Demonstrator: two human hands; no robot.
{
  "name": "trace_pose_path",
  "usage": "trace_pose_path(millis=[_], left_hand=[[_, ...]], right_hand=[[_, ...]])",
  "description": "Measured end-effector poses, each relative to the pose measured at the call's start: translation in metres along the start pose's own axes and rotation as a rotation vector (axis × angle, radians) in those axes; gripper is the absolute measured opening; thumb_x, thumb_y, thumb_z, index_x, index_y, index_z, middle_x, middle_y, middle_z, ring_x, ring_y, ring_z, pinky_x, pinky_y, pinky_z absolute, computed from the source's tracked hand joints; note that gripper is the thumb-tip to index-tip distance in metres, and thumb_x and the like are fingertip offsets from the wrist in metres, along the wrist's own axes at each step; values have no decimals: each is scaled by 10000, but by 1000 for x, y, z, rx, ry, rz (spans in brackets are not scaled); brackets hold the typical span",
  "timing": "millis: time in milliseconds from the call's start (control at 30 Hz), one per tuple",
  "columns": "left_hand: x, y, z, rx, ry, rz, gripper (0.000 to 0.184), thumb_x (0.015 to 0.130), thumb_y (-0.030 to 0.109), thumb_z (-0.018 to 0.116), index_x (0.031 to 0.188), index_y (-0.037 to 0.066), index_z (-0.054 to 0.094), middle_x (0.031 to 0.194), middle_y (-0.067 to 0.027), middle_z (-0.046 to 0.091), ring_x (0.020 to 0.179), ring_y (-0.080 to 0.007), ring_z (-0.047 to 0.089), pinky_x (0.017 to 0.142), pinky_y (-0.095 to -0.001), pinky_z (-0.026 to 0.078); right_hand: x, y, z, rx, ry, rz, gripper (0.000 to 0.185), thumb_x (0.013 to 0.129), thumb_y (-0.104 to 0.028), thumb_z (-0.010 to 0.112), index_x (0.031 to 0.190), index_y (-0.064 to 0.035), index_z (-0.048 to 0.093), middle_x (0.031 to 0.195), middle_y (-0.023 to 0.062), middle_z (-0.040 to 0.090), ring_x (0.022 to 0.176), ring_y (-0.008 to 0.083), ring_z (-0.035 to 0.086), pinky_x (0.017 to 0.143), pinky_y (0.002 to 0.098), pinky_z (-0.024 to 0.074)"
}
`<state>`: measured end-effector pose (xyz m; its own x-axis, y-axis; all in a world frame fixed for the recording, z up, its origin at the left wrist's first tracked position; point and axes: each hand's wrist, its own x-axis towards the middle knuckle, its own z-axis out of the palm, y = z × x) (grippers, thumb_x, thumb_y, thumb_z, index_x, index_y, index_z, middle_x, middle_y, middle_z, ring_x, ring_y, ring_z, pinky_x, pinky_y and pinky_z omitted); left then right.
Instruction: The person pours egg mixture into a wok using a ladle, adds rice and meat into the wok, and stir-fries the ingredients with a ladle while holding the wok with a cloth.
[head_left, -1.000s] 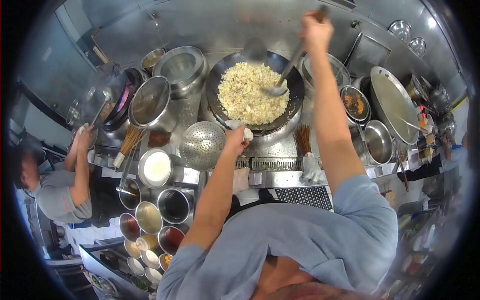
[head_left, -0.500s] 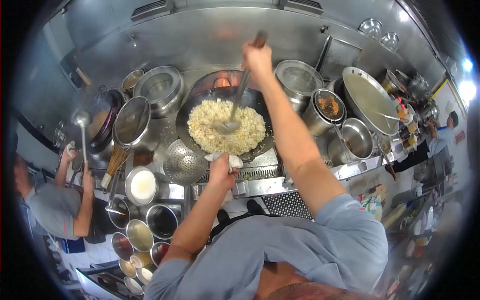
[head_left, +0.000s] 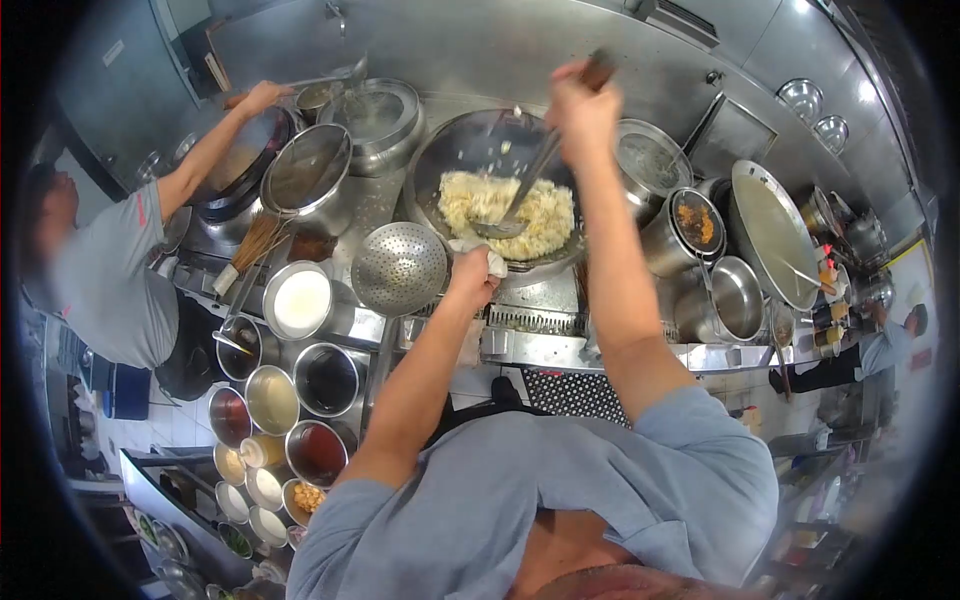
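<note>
My right hand [head_left: 586,112] is wrapped around the handle of a long ladle [head_left: 538,172]. The ladle's bowl rests in a heap of fried rice [head_left: 545,212] on the near side of a big dark wok [head_left: 440,160], with a few grains loose over the far side. My left hand [head_left: 474,276] grips a folded white cloth [head_left: 494,262] at the wok's near rim; the rim under the cloth is hidden. A perforated strainer [head_left: 399,268] sits just left of that hand.
Lidded pots [head_left: 372,120] stand behind and beside the wok. At right are a steel pot [head_left: 735,300] and a wide pan of liquid [head_left: 775,235]. Sauce containers [head_left: 272,398] crowd the lower left. A co-worker's arm [head_left: 215,145] reaches over another wok at left.
The rice has gathered into a heap at the wok's near side, with grains scattered beyond. My view has shifted. The co-worker's arm now stretches toward the back with a ladle.
</note>
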<state>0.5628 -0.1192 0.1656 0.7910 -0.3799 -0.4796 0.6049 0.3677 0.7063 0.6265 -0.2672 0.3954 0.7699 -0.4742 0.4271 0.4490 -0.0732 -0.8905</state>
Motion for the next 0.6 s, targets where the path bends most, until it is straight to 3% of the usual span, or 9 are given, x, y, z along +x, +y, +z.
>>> trace_pose_path(millis=[67, 133, 267, 300, 367, 467, 500, 567, 600], left_hand=[[17, -46, -19, -17, 116, 126, 258, 876, 240, 554, 1074, 75, 550, 909, -91, 604, 753, -226, 573, 590, -317, 482], [-6, -83, -33, 18, 178, 118, 268, 863, 257, 563, 1064, 80, 557, 938, -107, 603, 798, -238, 583, 646, -342, 495], [-39, -75, -37, 431, 23, 389, 241, 879, 277, 562, 1053, 110, 564, 946, -104, 604, 873, -222, 594, 765, -390, 487], [-48, -16, 11, -85, 235, -54, 196, 890, 256, 536, 998, 99, 579, 925, -89, 603, 851, -211, 597, 717, -367, 496], [22, 7, -5, -64, 35, -49, 169, 932, 207, 478, 1037, 95, 551, 951, -67, 577, 705, -176, 567, 539, -317, 446], [34, -65, -35, -72, 172, 87, 155, 929, 174, 482, 1038, 96, 561, 947, -81, 573, 704, -175, 561, 543, -314, 445], [18, -83, -47, -91, 112, -5, 151, 916, 136, 487, 1026, 84, 576, 963, -110, 576, 772, -200, 585, 616, -330, 485], [-37, -90, -51, 581, 125, 19, 182, 884, 124, 518, 1048, 68, 571, 1026, -137, 588, 855, -241, 608, 715, -368, 508], [-47, -73, -32, 574, 119, 31, 182, 884, 124, 518, 1048, 68, 571, 1026, -137, 588, 855, -241, 608, 715, -368, 508]], right_hand=[[4, 50, -6, 117, -54, -87, 52, 797, -16, 561, 849, -21, 560, 625, 37, 502, 430, 124, 444, 413, 306, 380], [39, 27, -15, 121, 78, -108, 53, 791, -14, 558, 843, -15, 552, 624, 36, 495, 431, 119, 425, 412, 299, 361], [47, -47, -26, 303, 24, -100, 68, 769, 11, 539, 826, 6, 575, 585, 34, 483, 417, 133, 430, 397, 290, 348], [30, -57, -24, 273, 39, -91, 56, 772, -4, 546, 815, -4, 583, 617, 37, 518, 461, 124, 464, 434, 276, 376], [14, 1, -13, 131, 57, -79, 49, 778, -16, 552, 809, -14, 590, 643, 34, 541, 488, 120, 484, 457, 268, 390], [3, 46, -13, 55, -19, -89, 41, 790, -55, 571, 798, -38, 608, 695, 21, 593, 552, 114, 535, 518, 263, 430], [25, 50, -17, -62, 92, -242, 43, 786, -69, 590, 799, -32, 607, 671, 20, 594, 537, 118, 539, 506, 266, 432], [44, 9, -23, 91, 108, -85, 31, 779, -27, 580, 810, -24, 576, 603, 25, 521, 446, 118, 455, 426, 288, 377], [52, -13, -22, 148, 98, -52, 55, 780, -11, 572, 830, -26, 556, 569, 16, 470, 404, 117, 402, 393, 300, 344]])
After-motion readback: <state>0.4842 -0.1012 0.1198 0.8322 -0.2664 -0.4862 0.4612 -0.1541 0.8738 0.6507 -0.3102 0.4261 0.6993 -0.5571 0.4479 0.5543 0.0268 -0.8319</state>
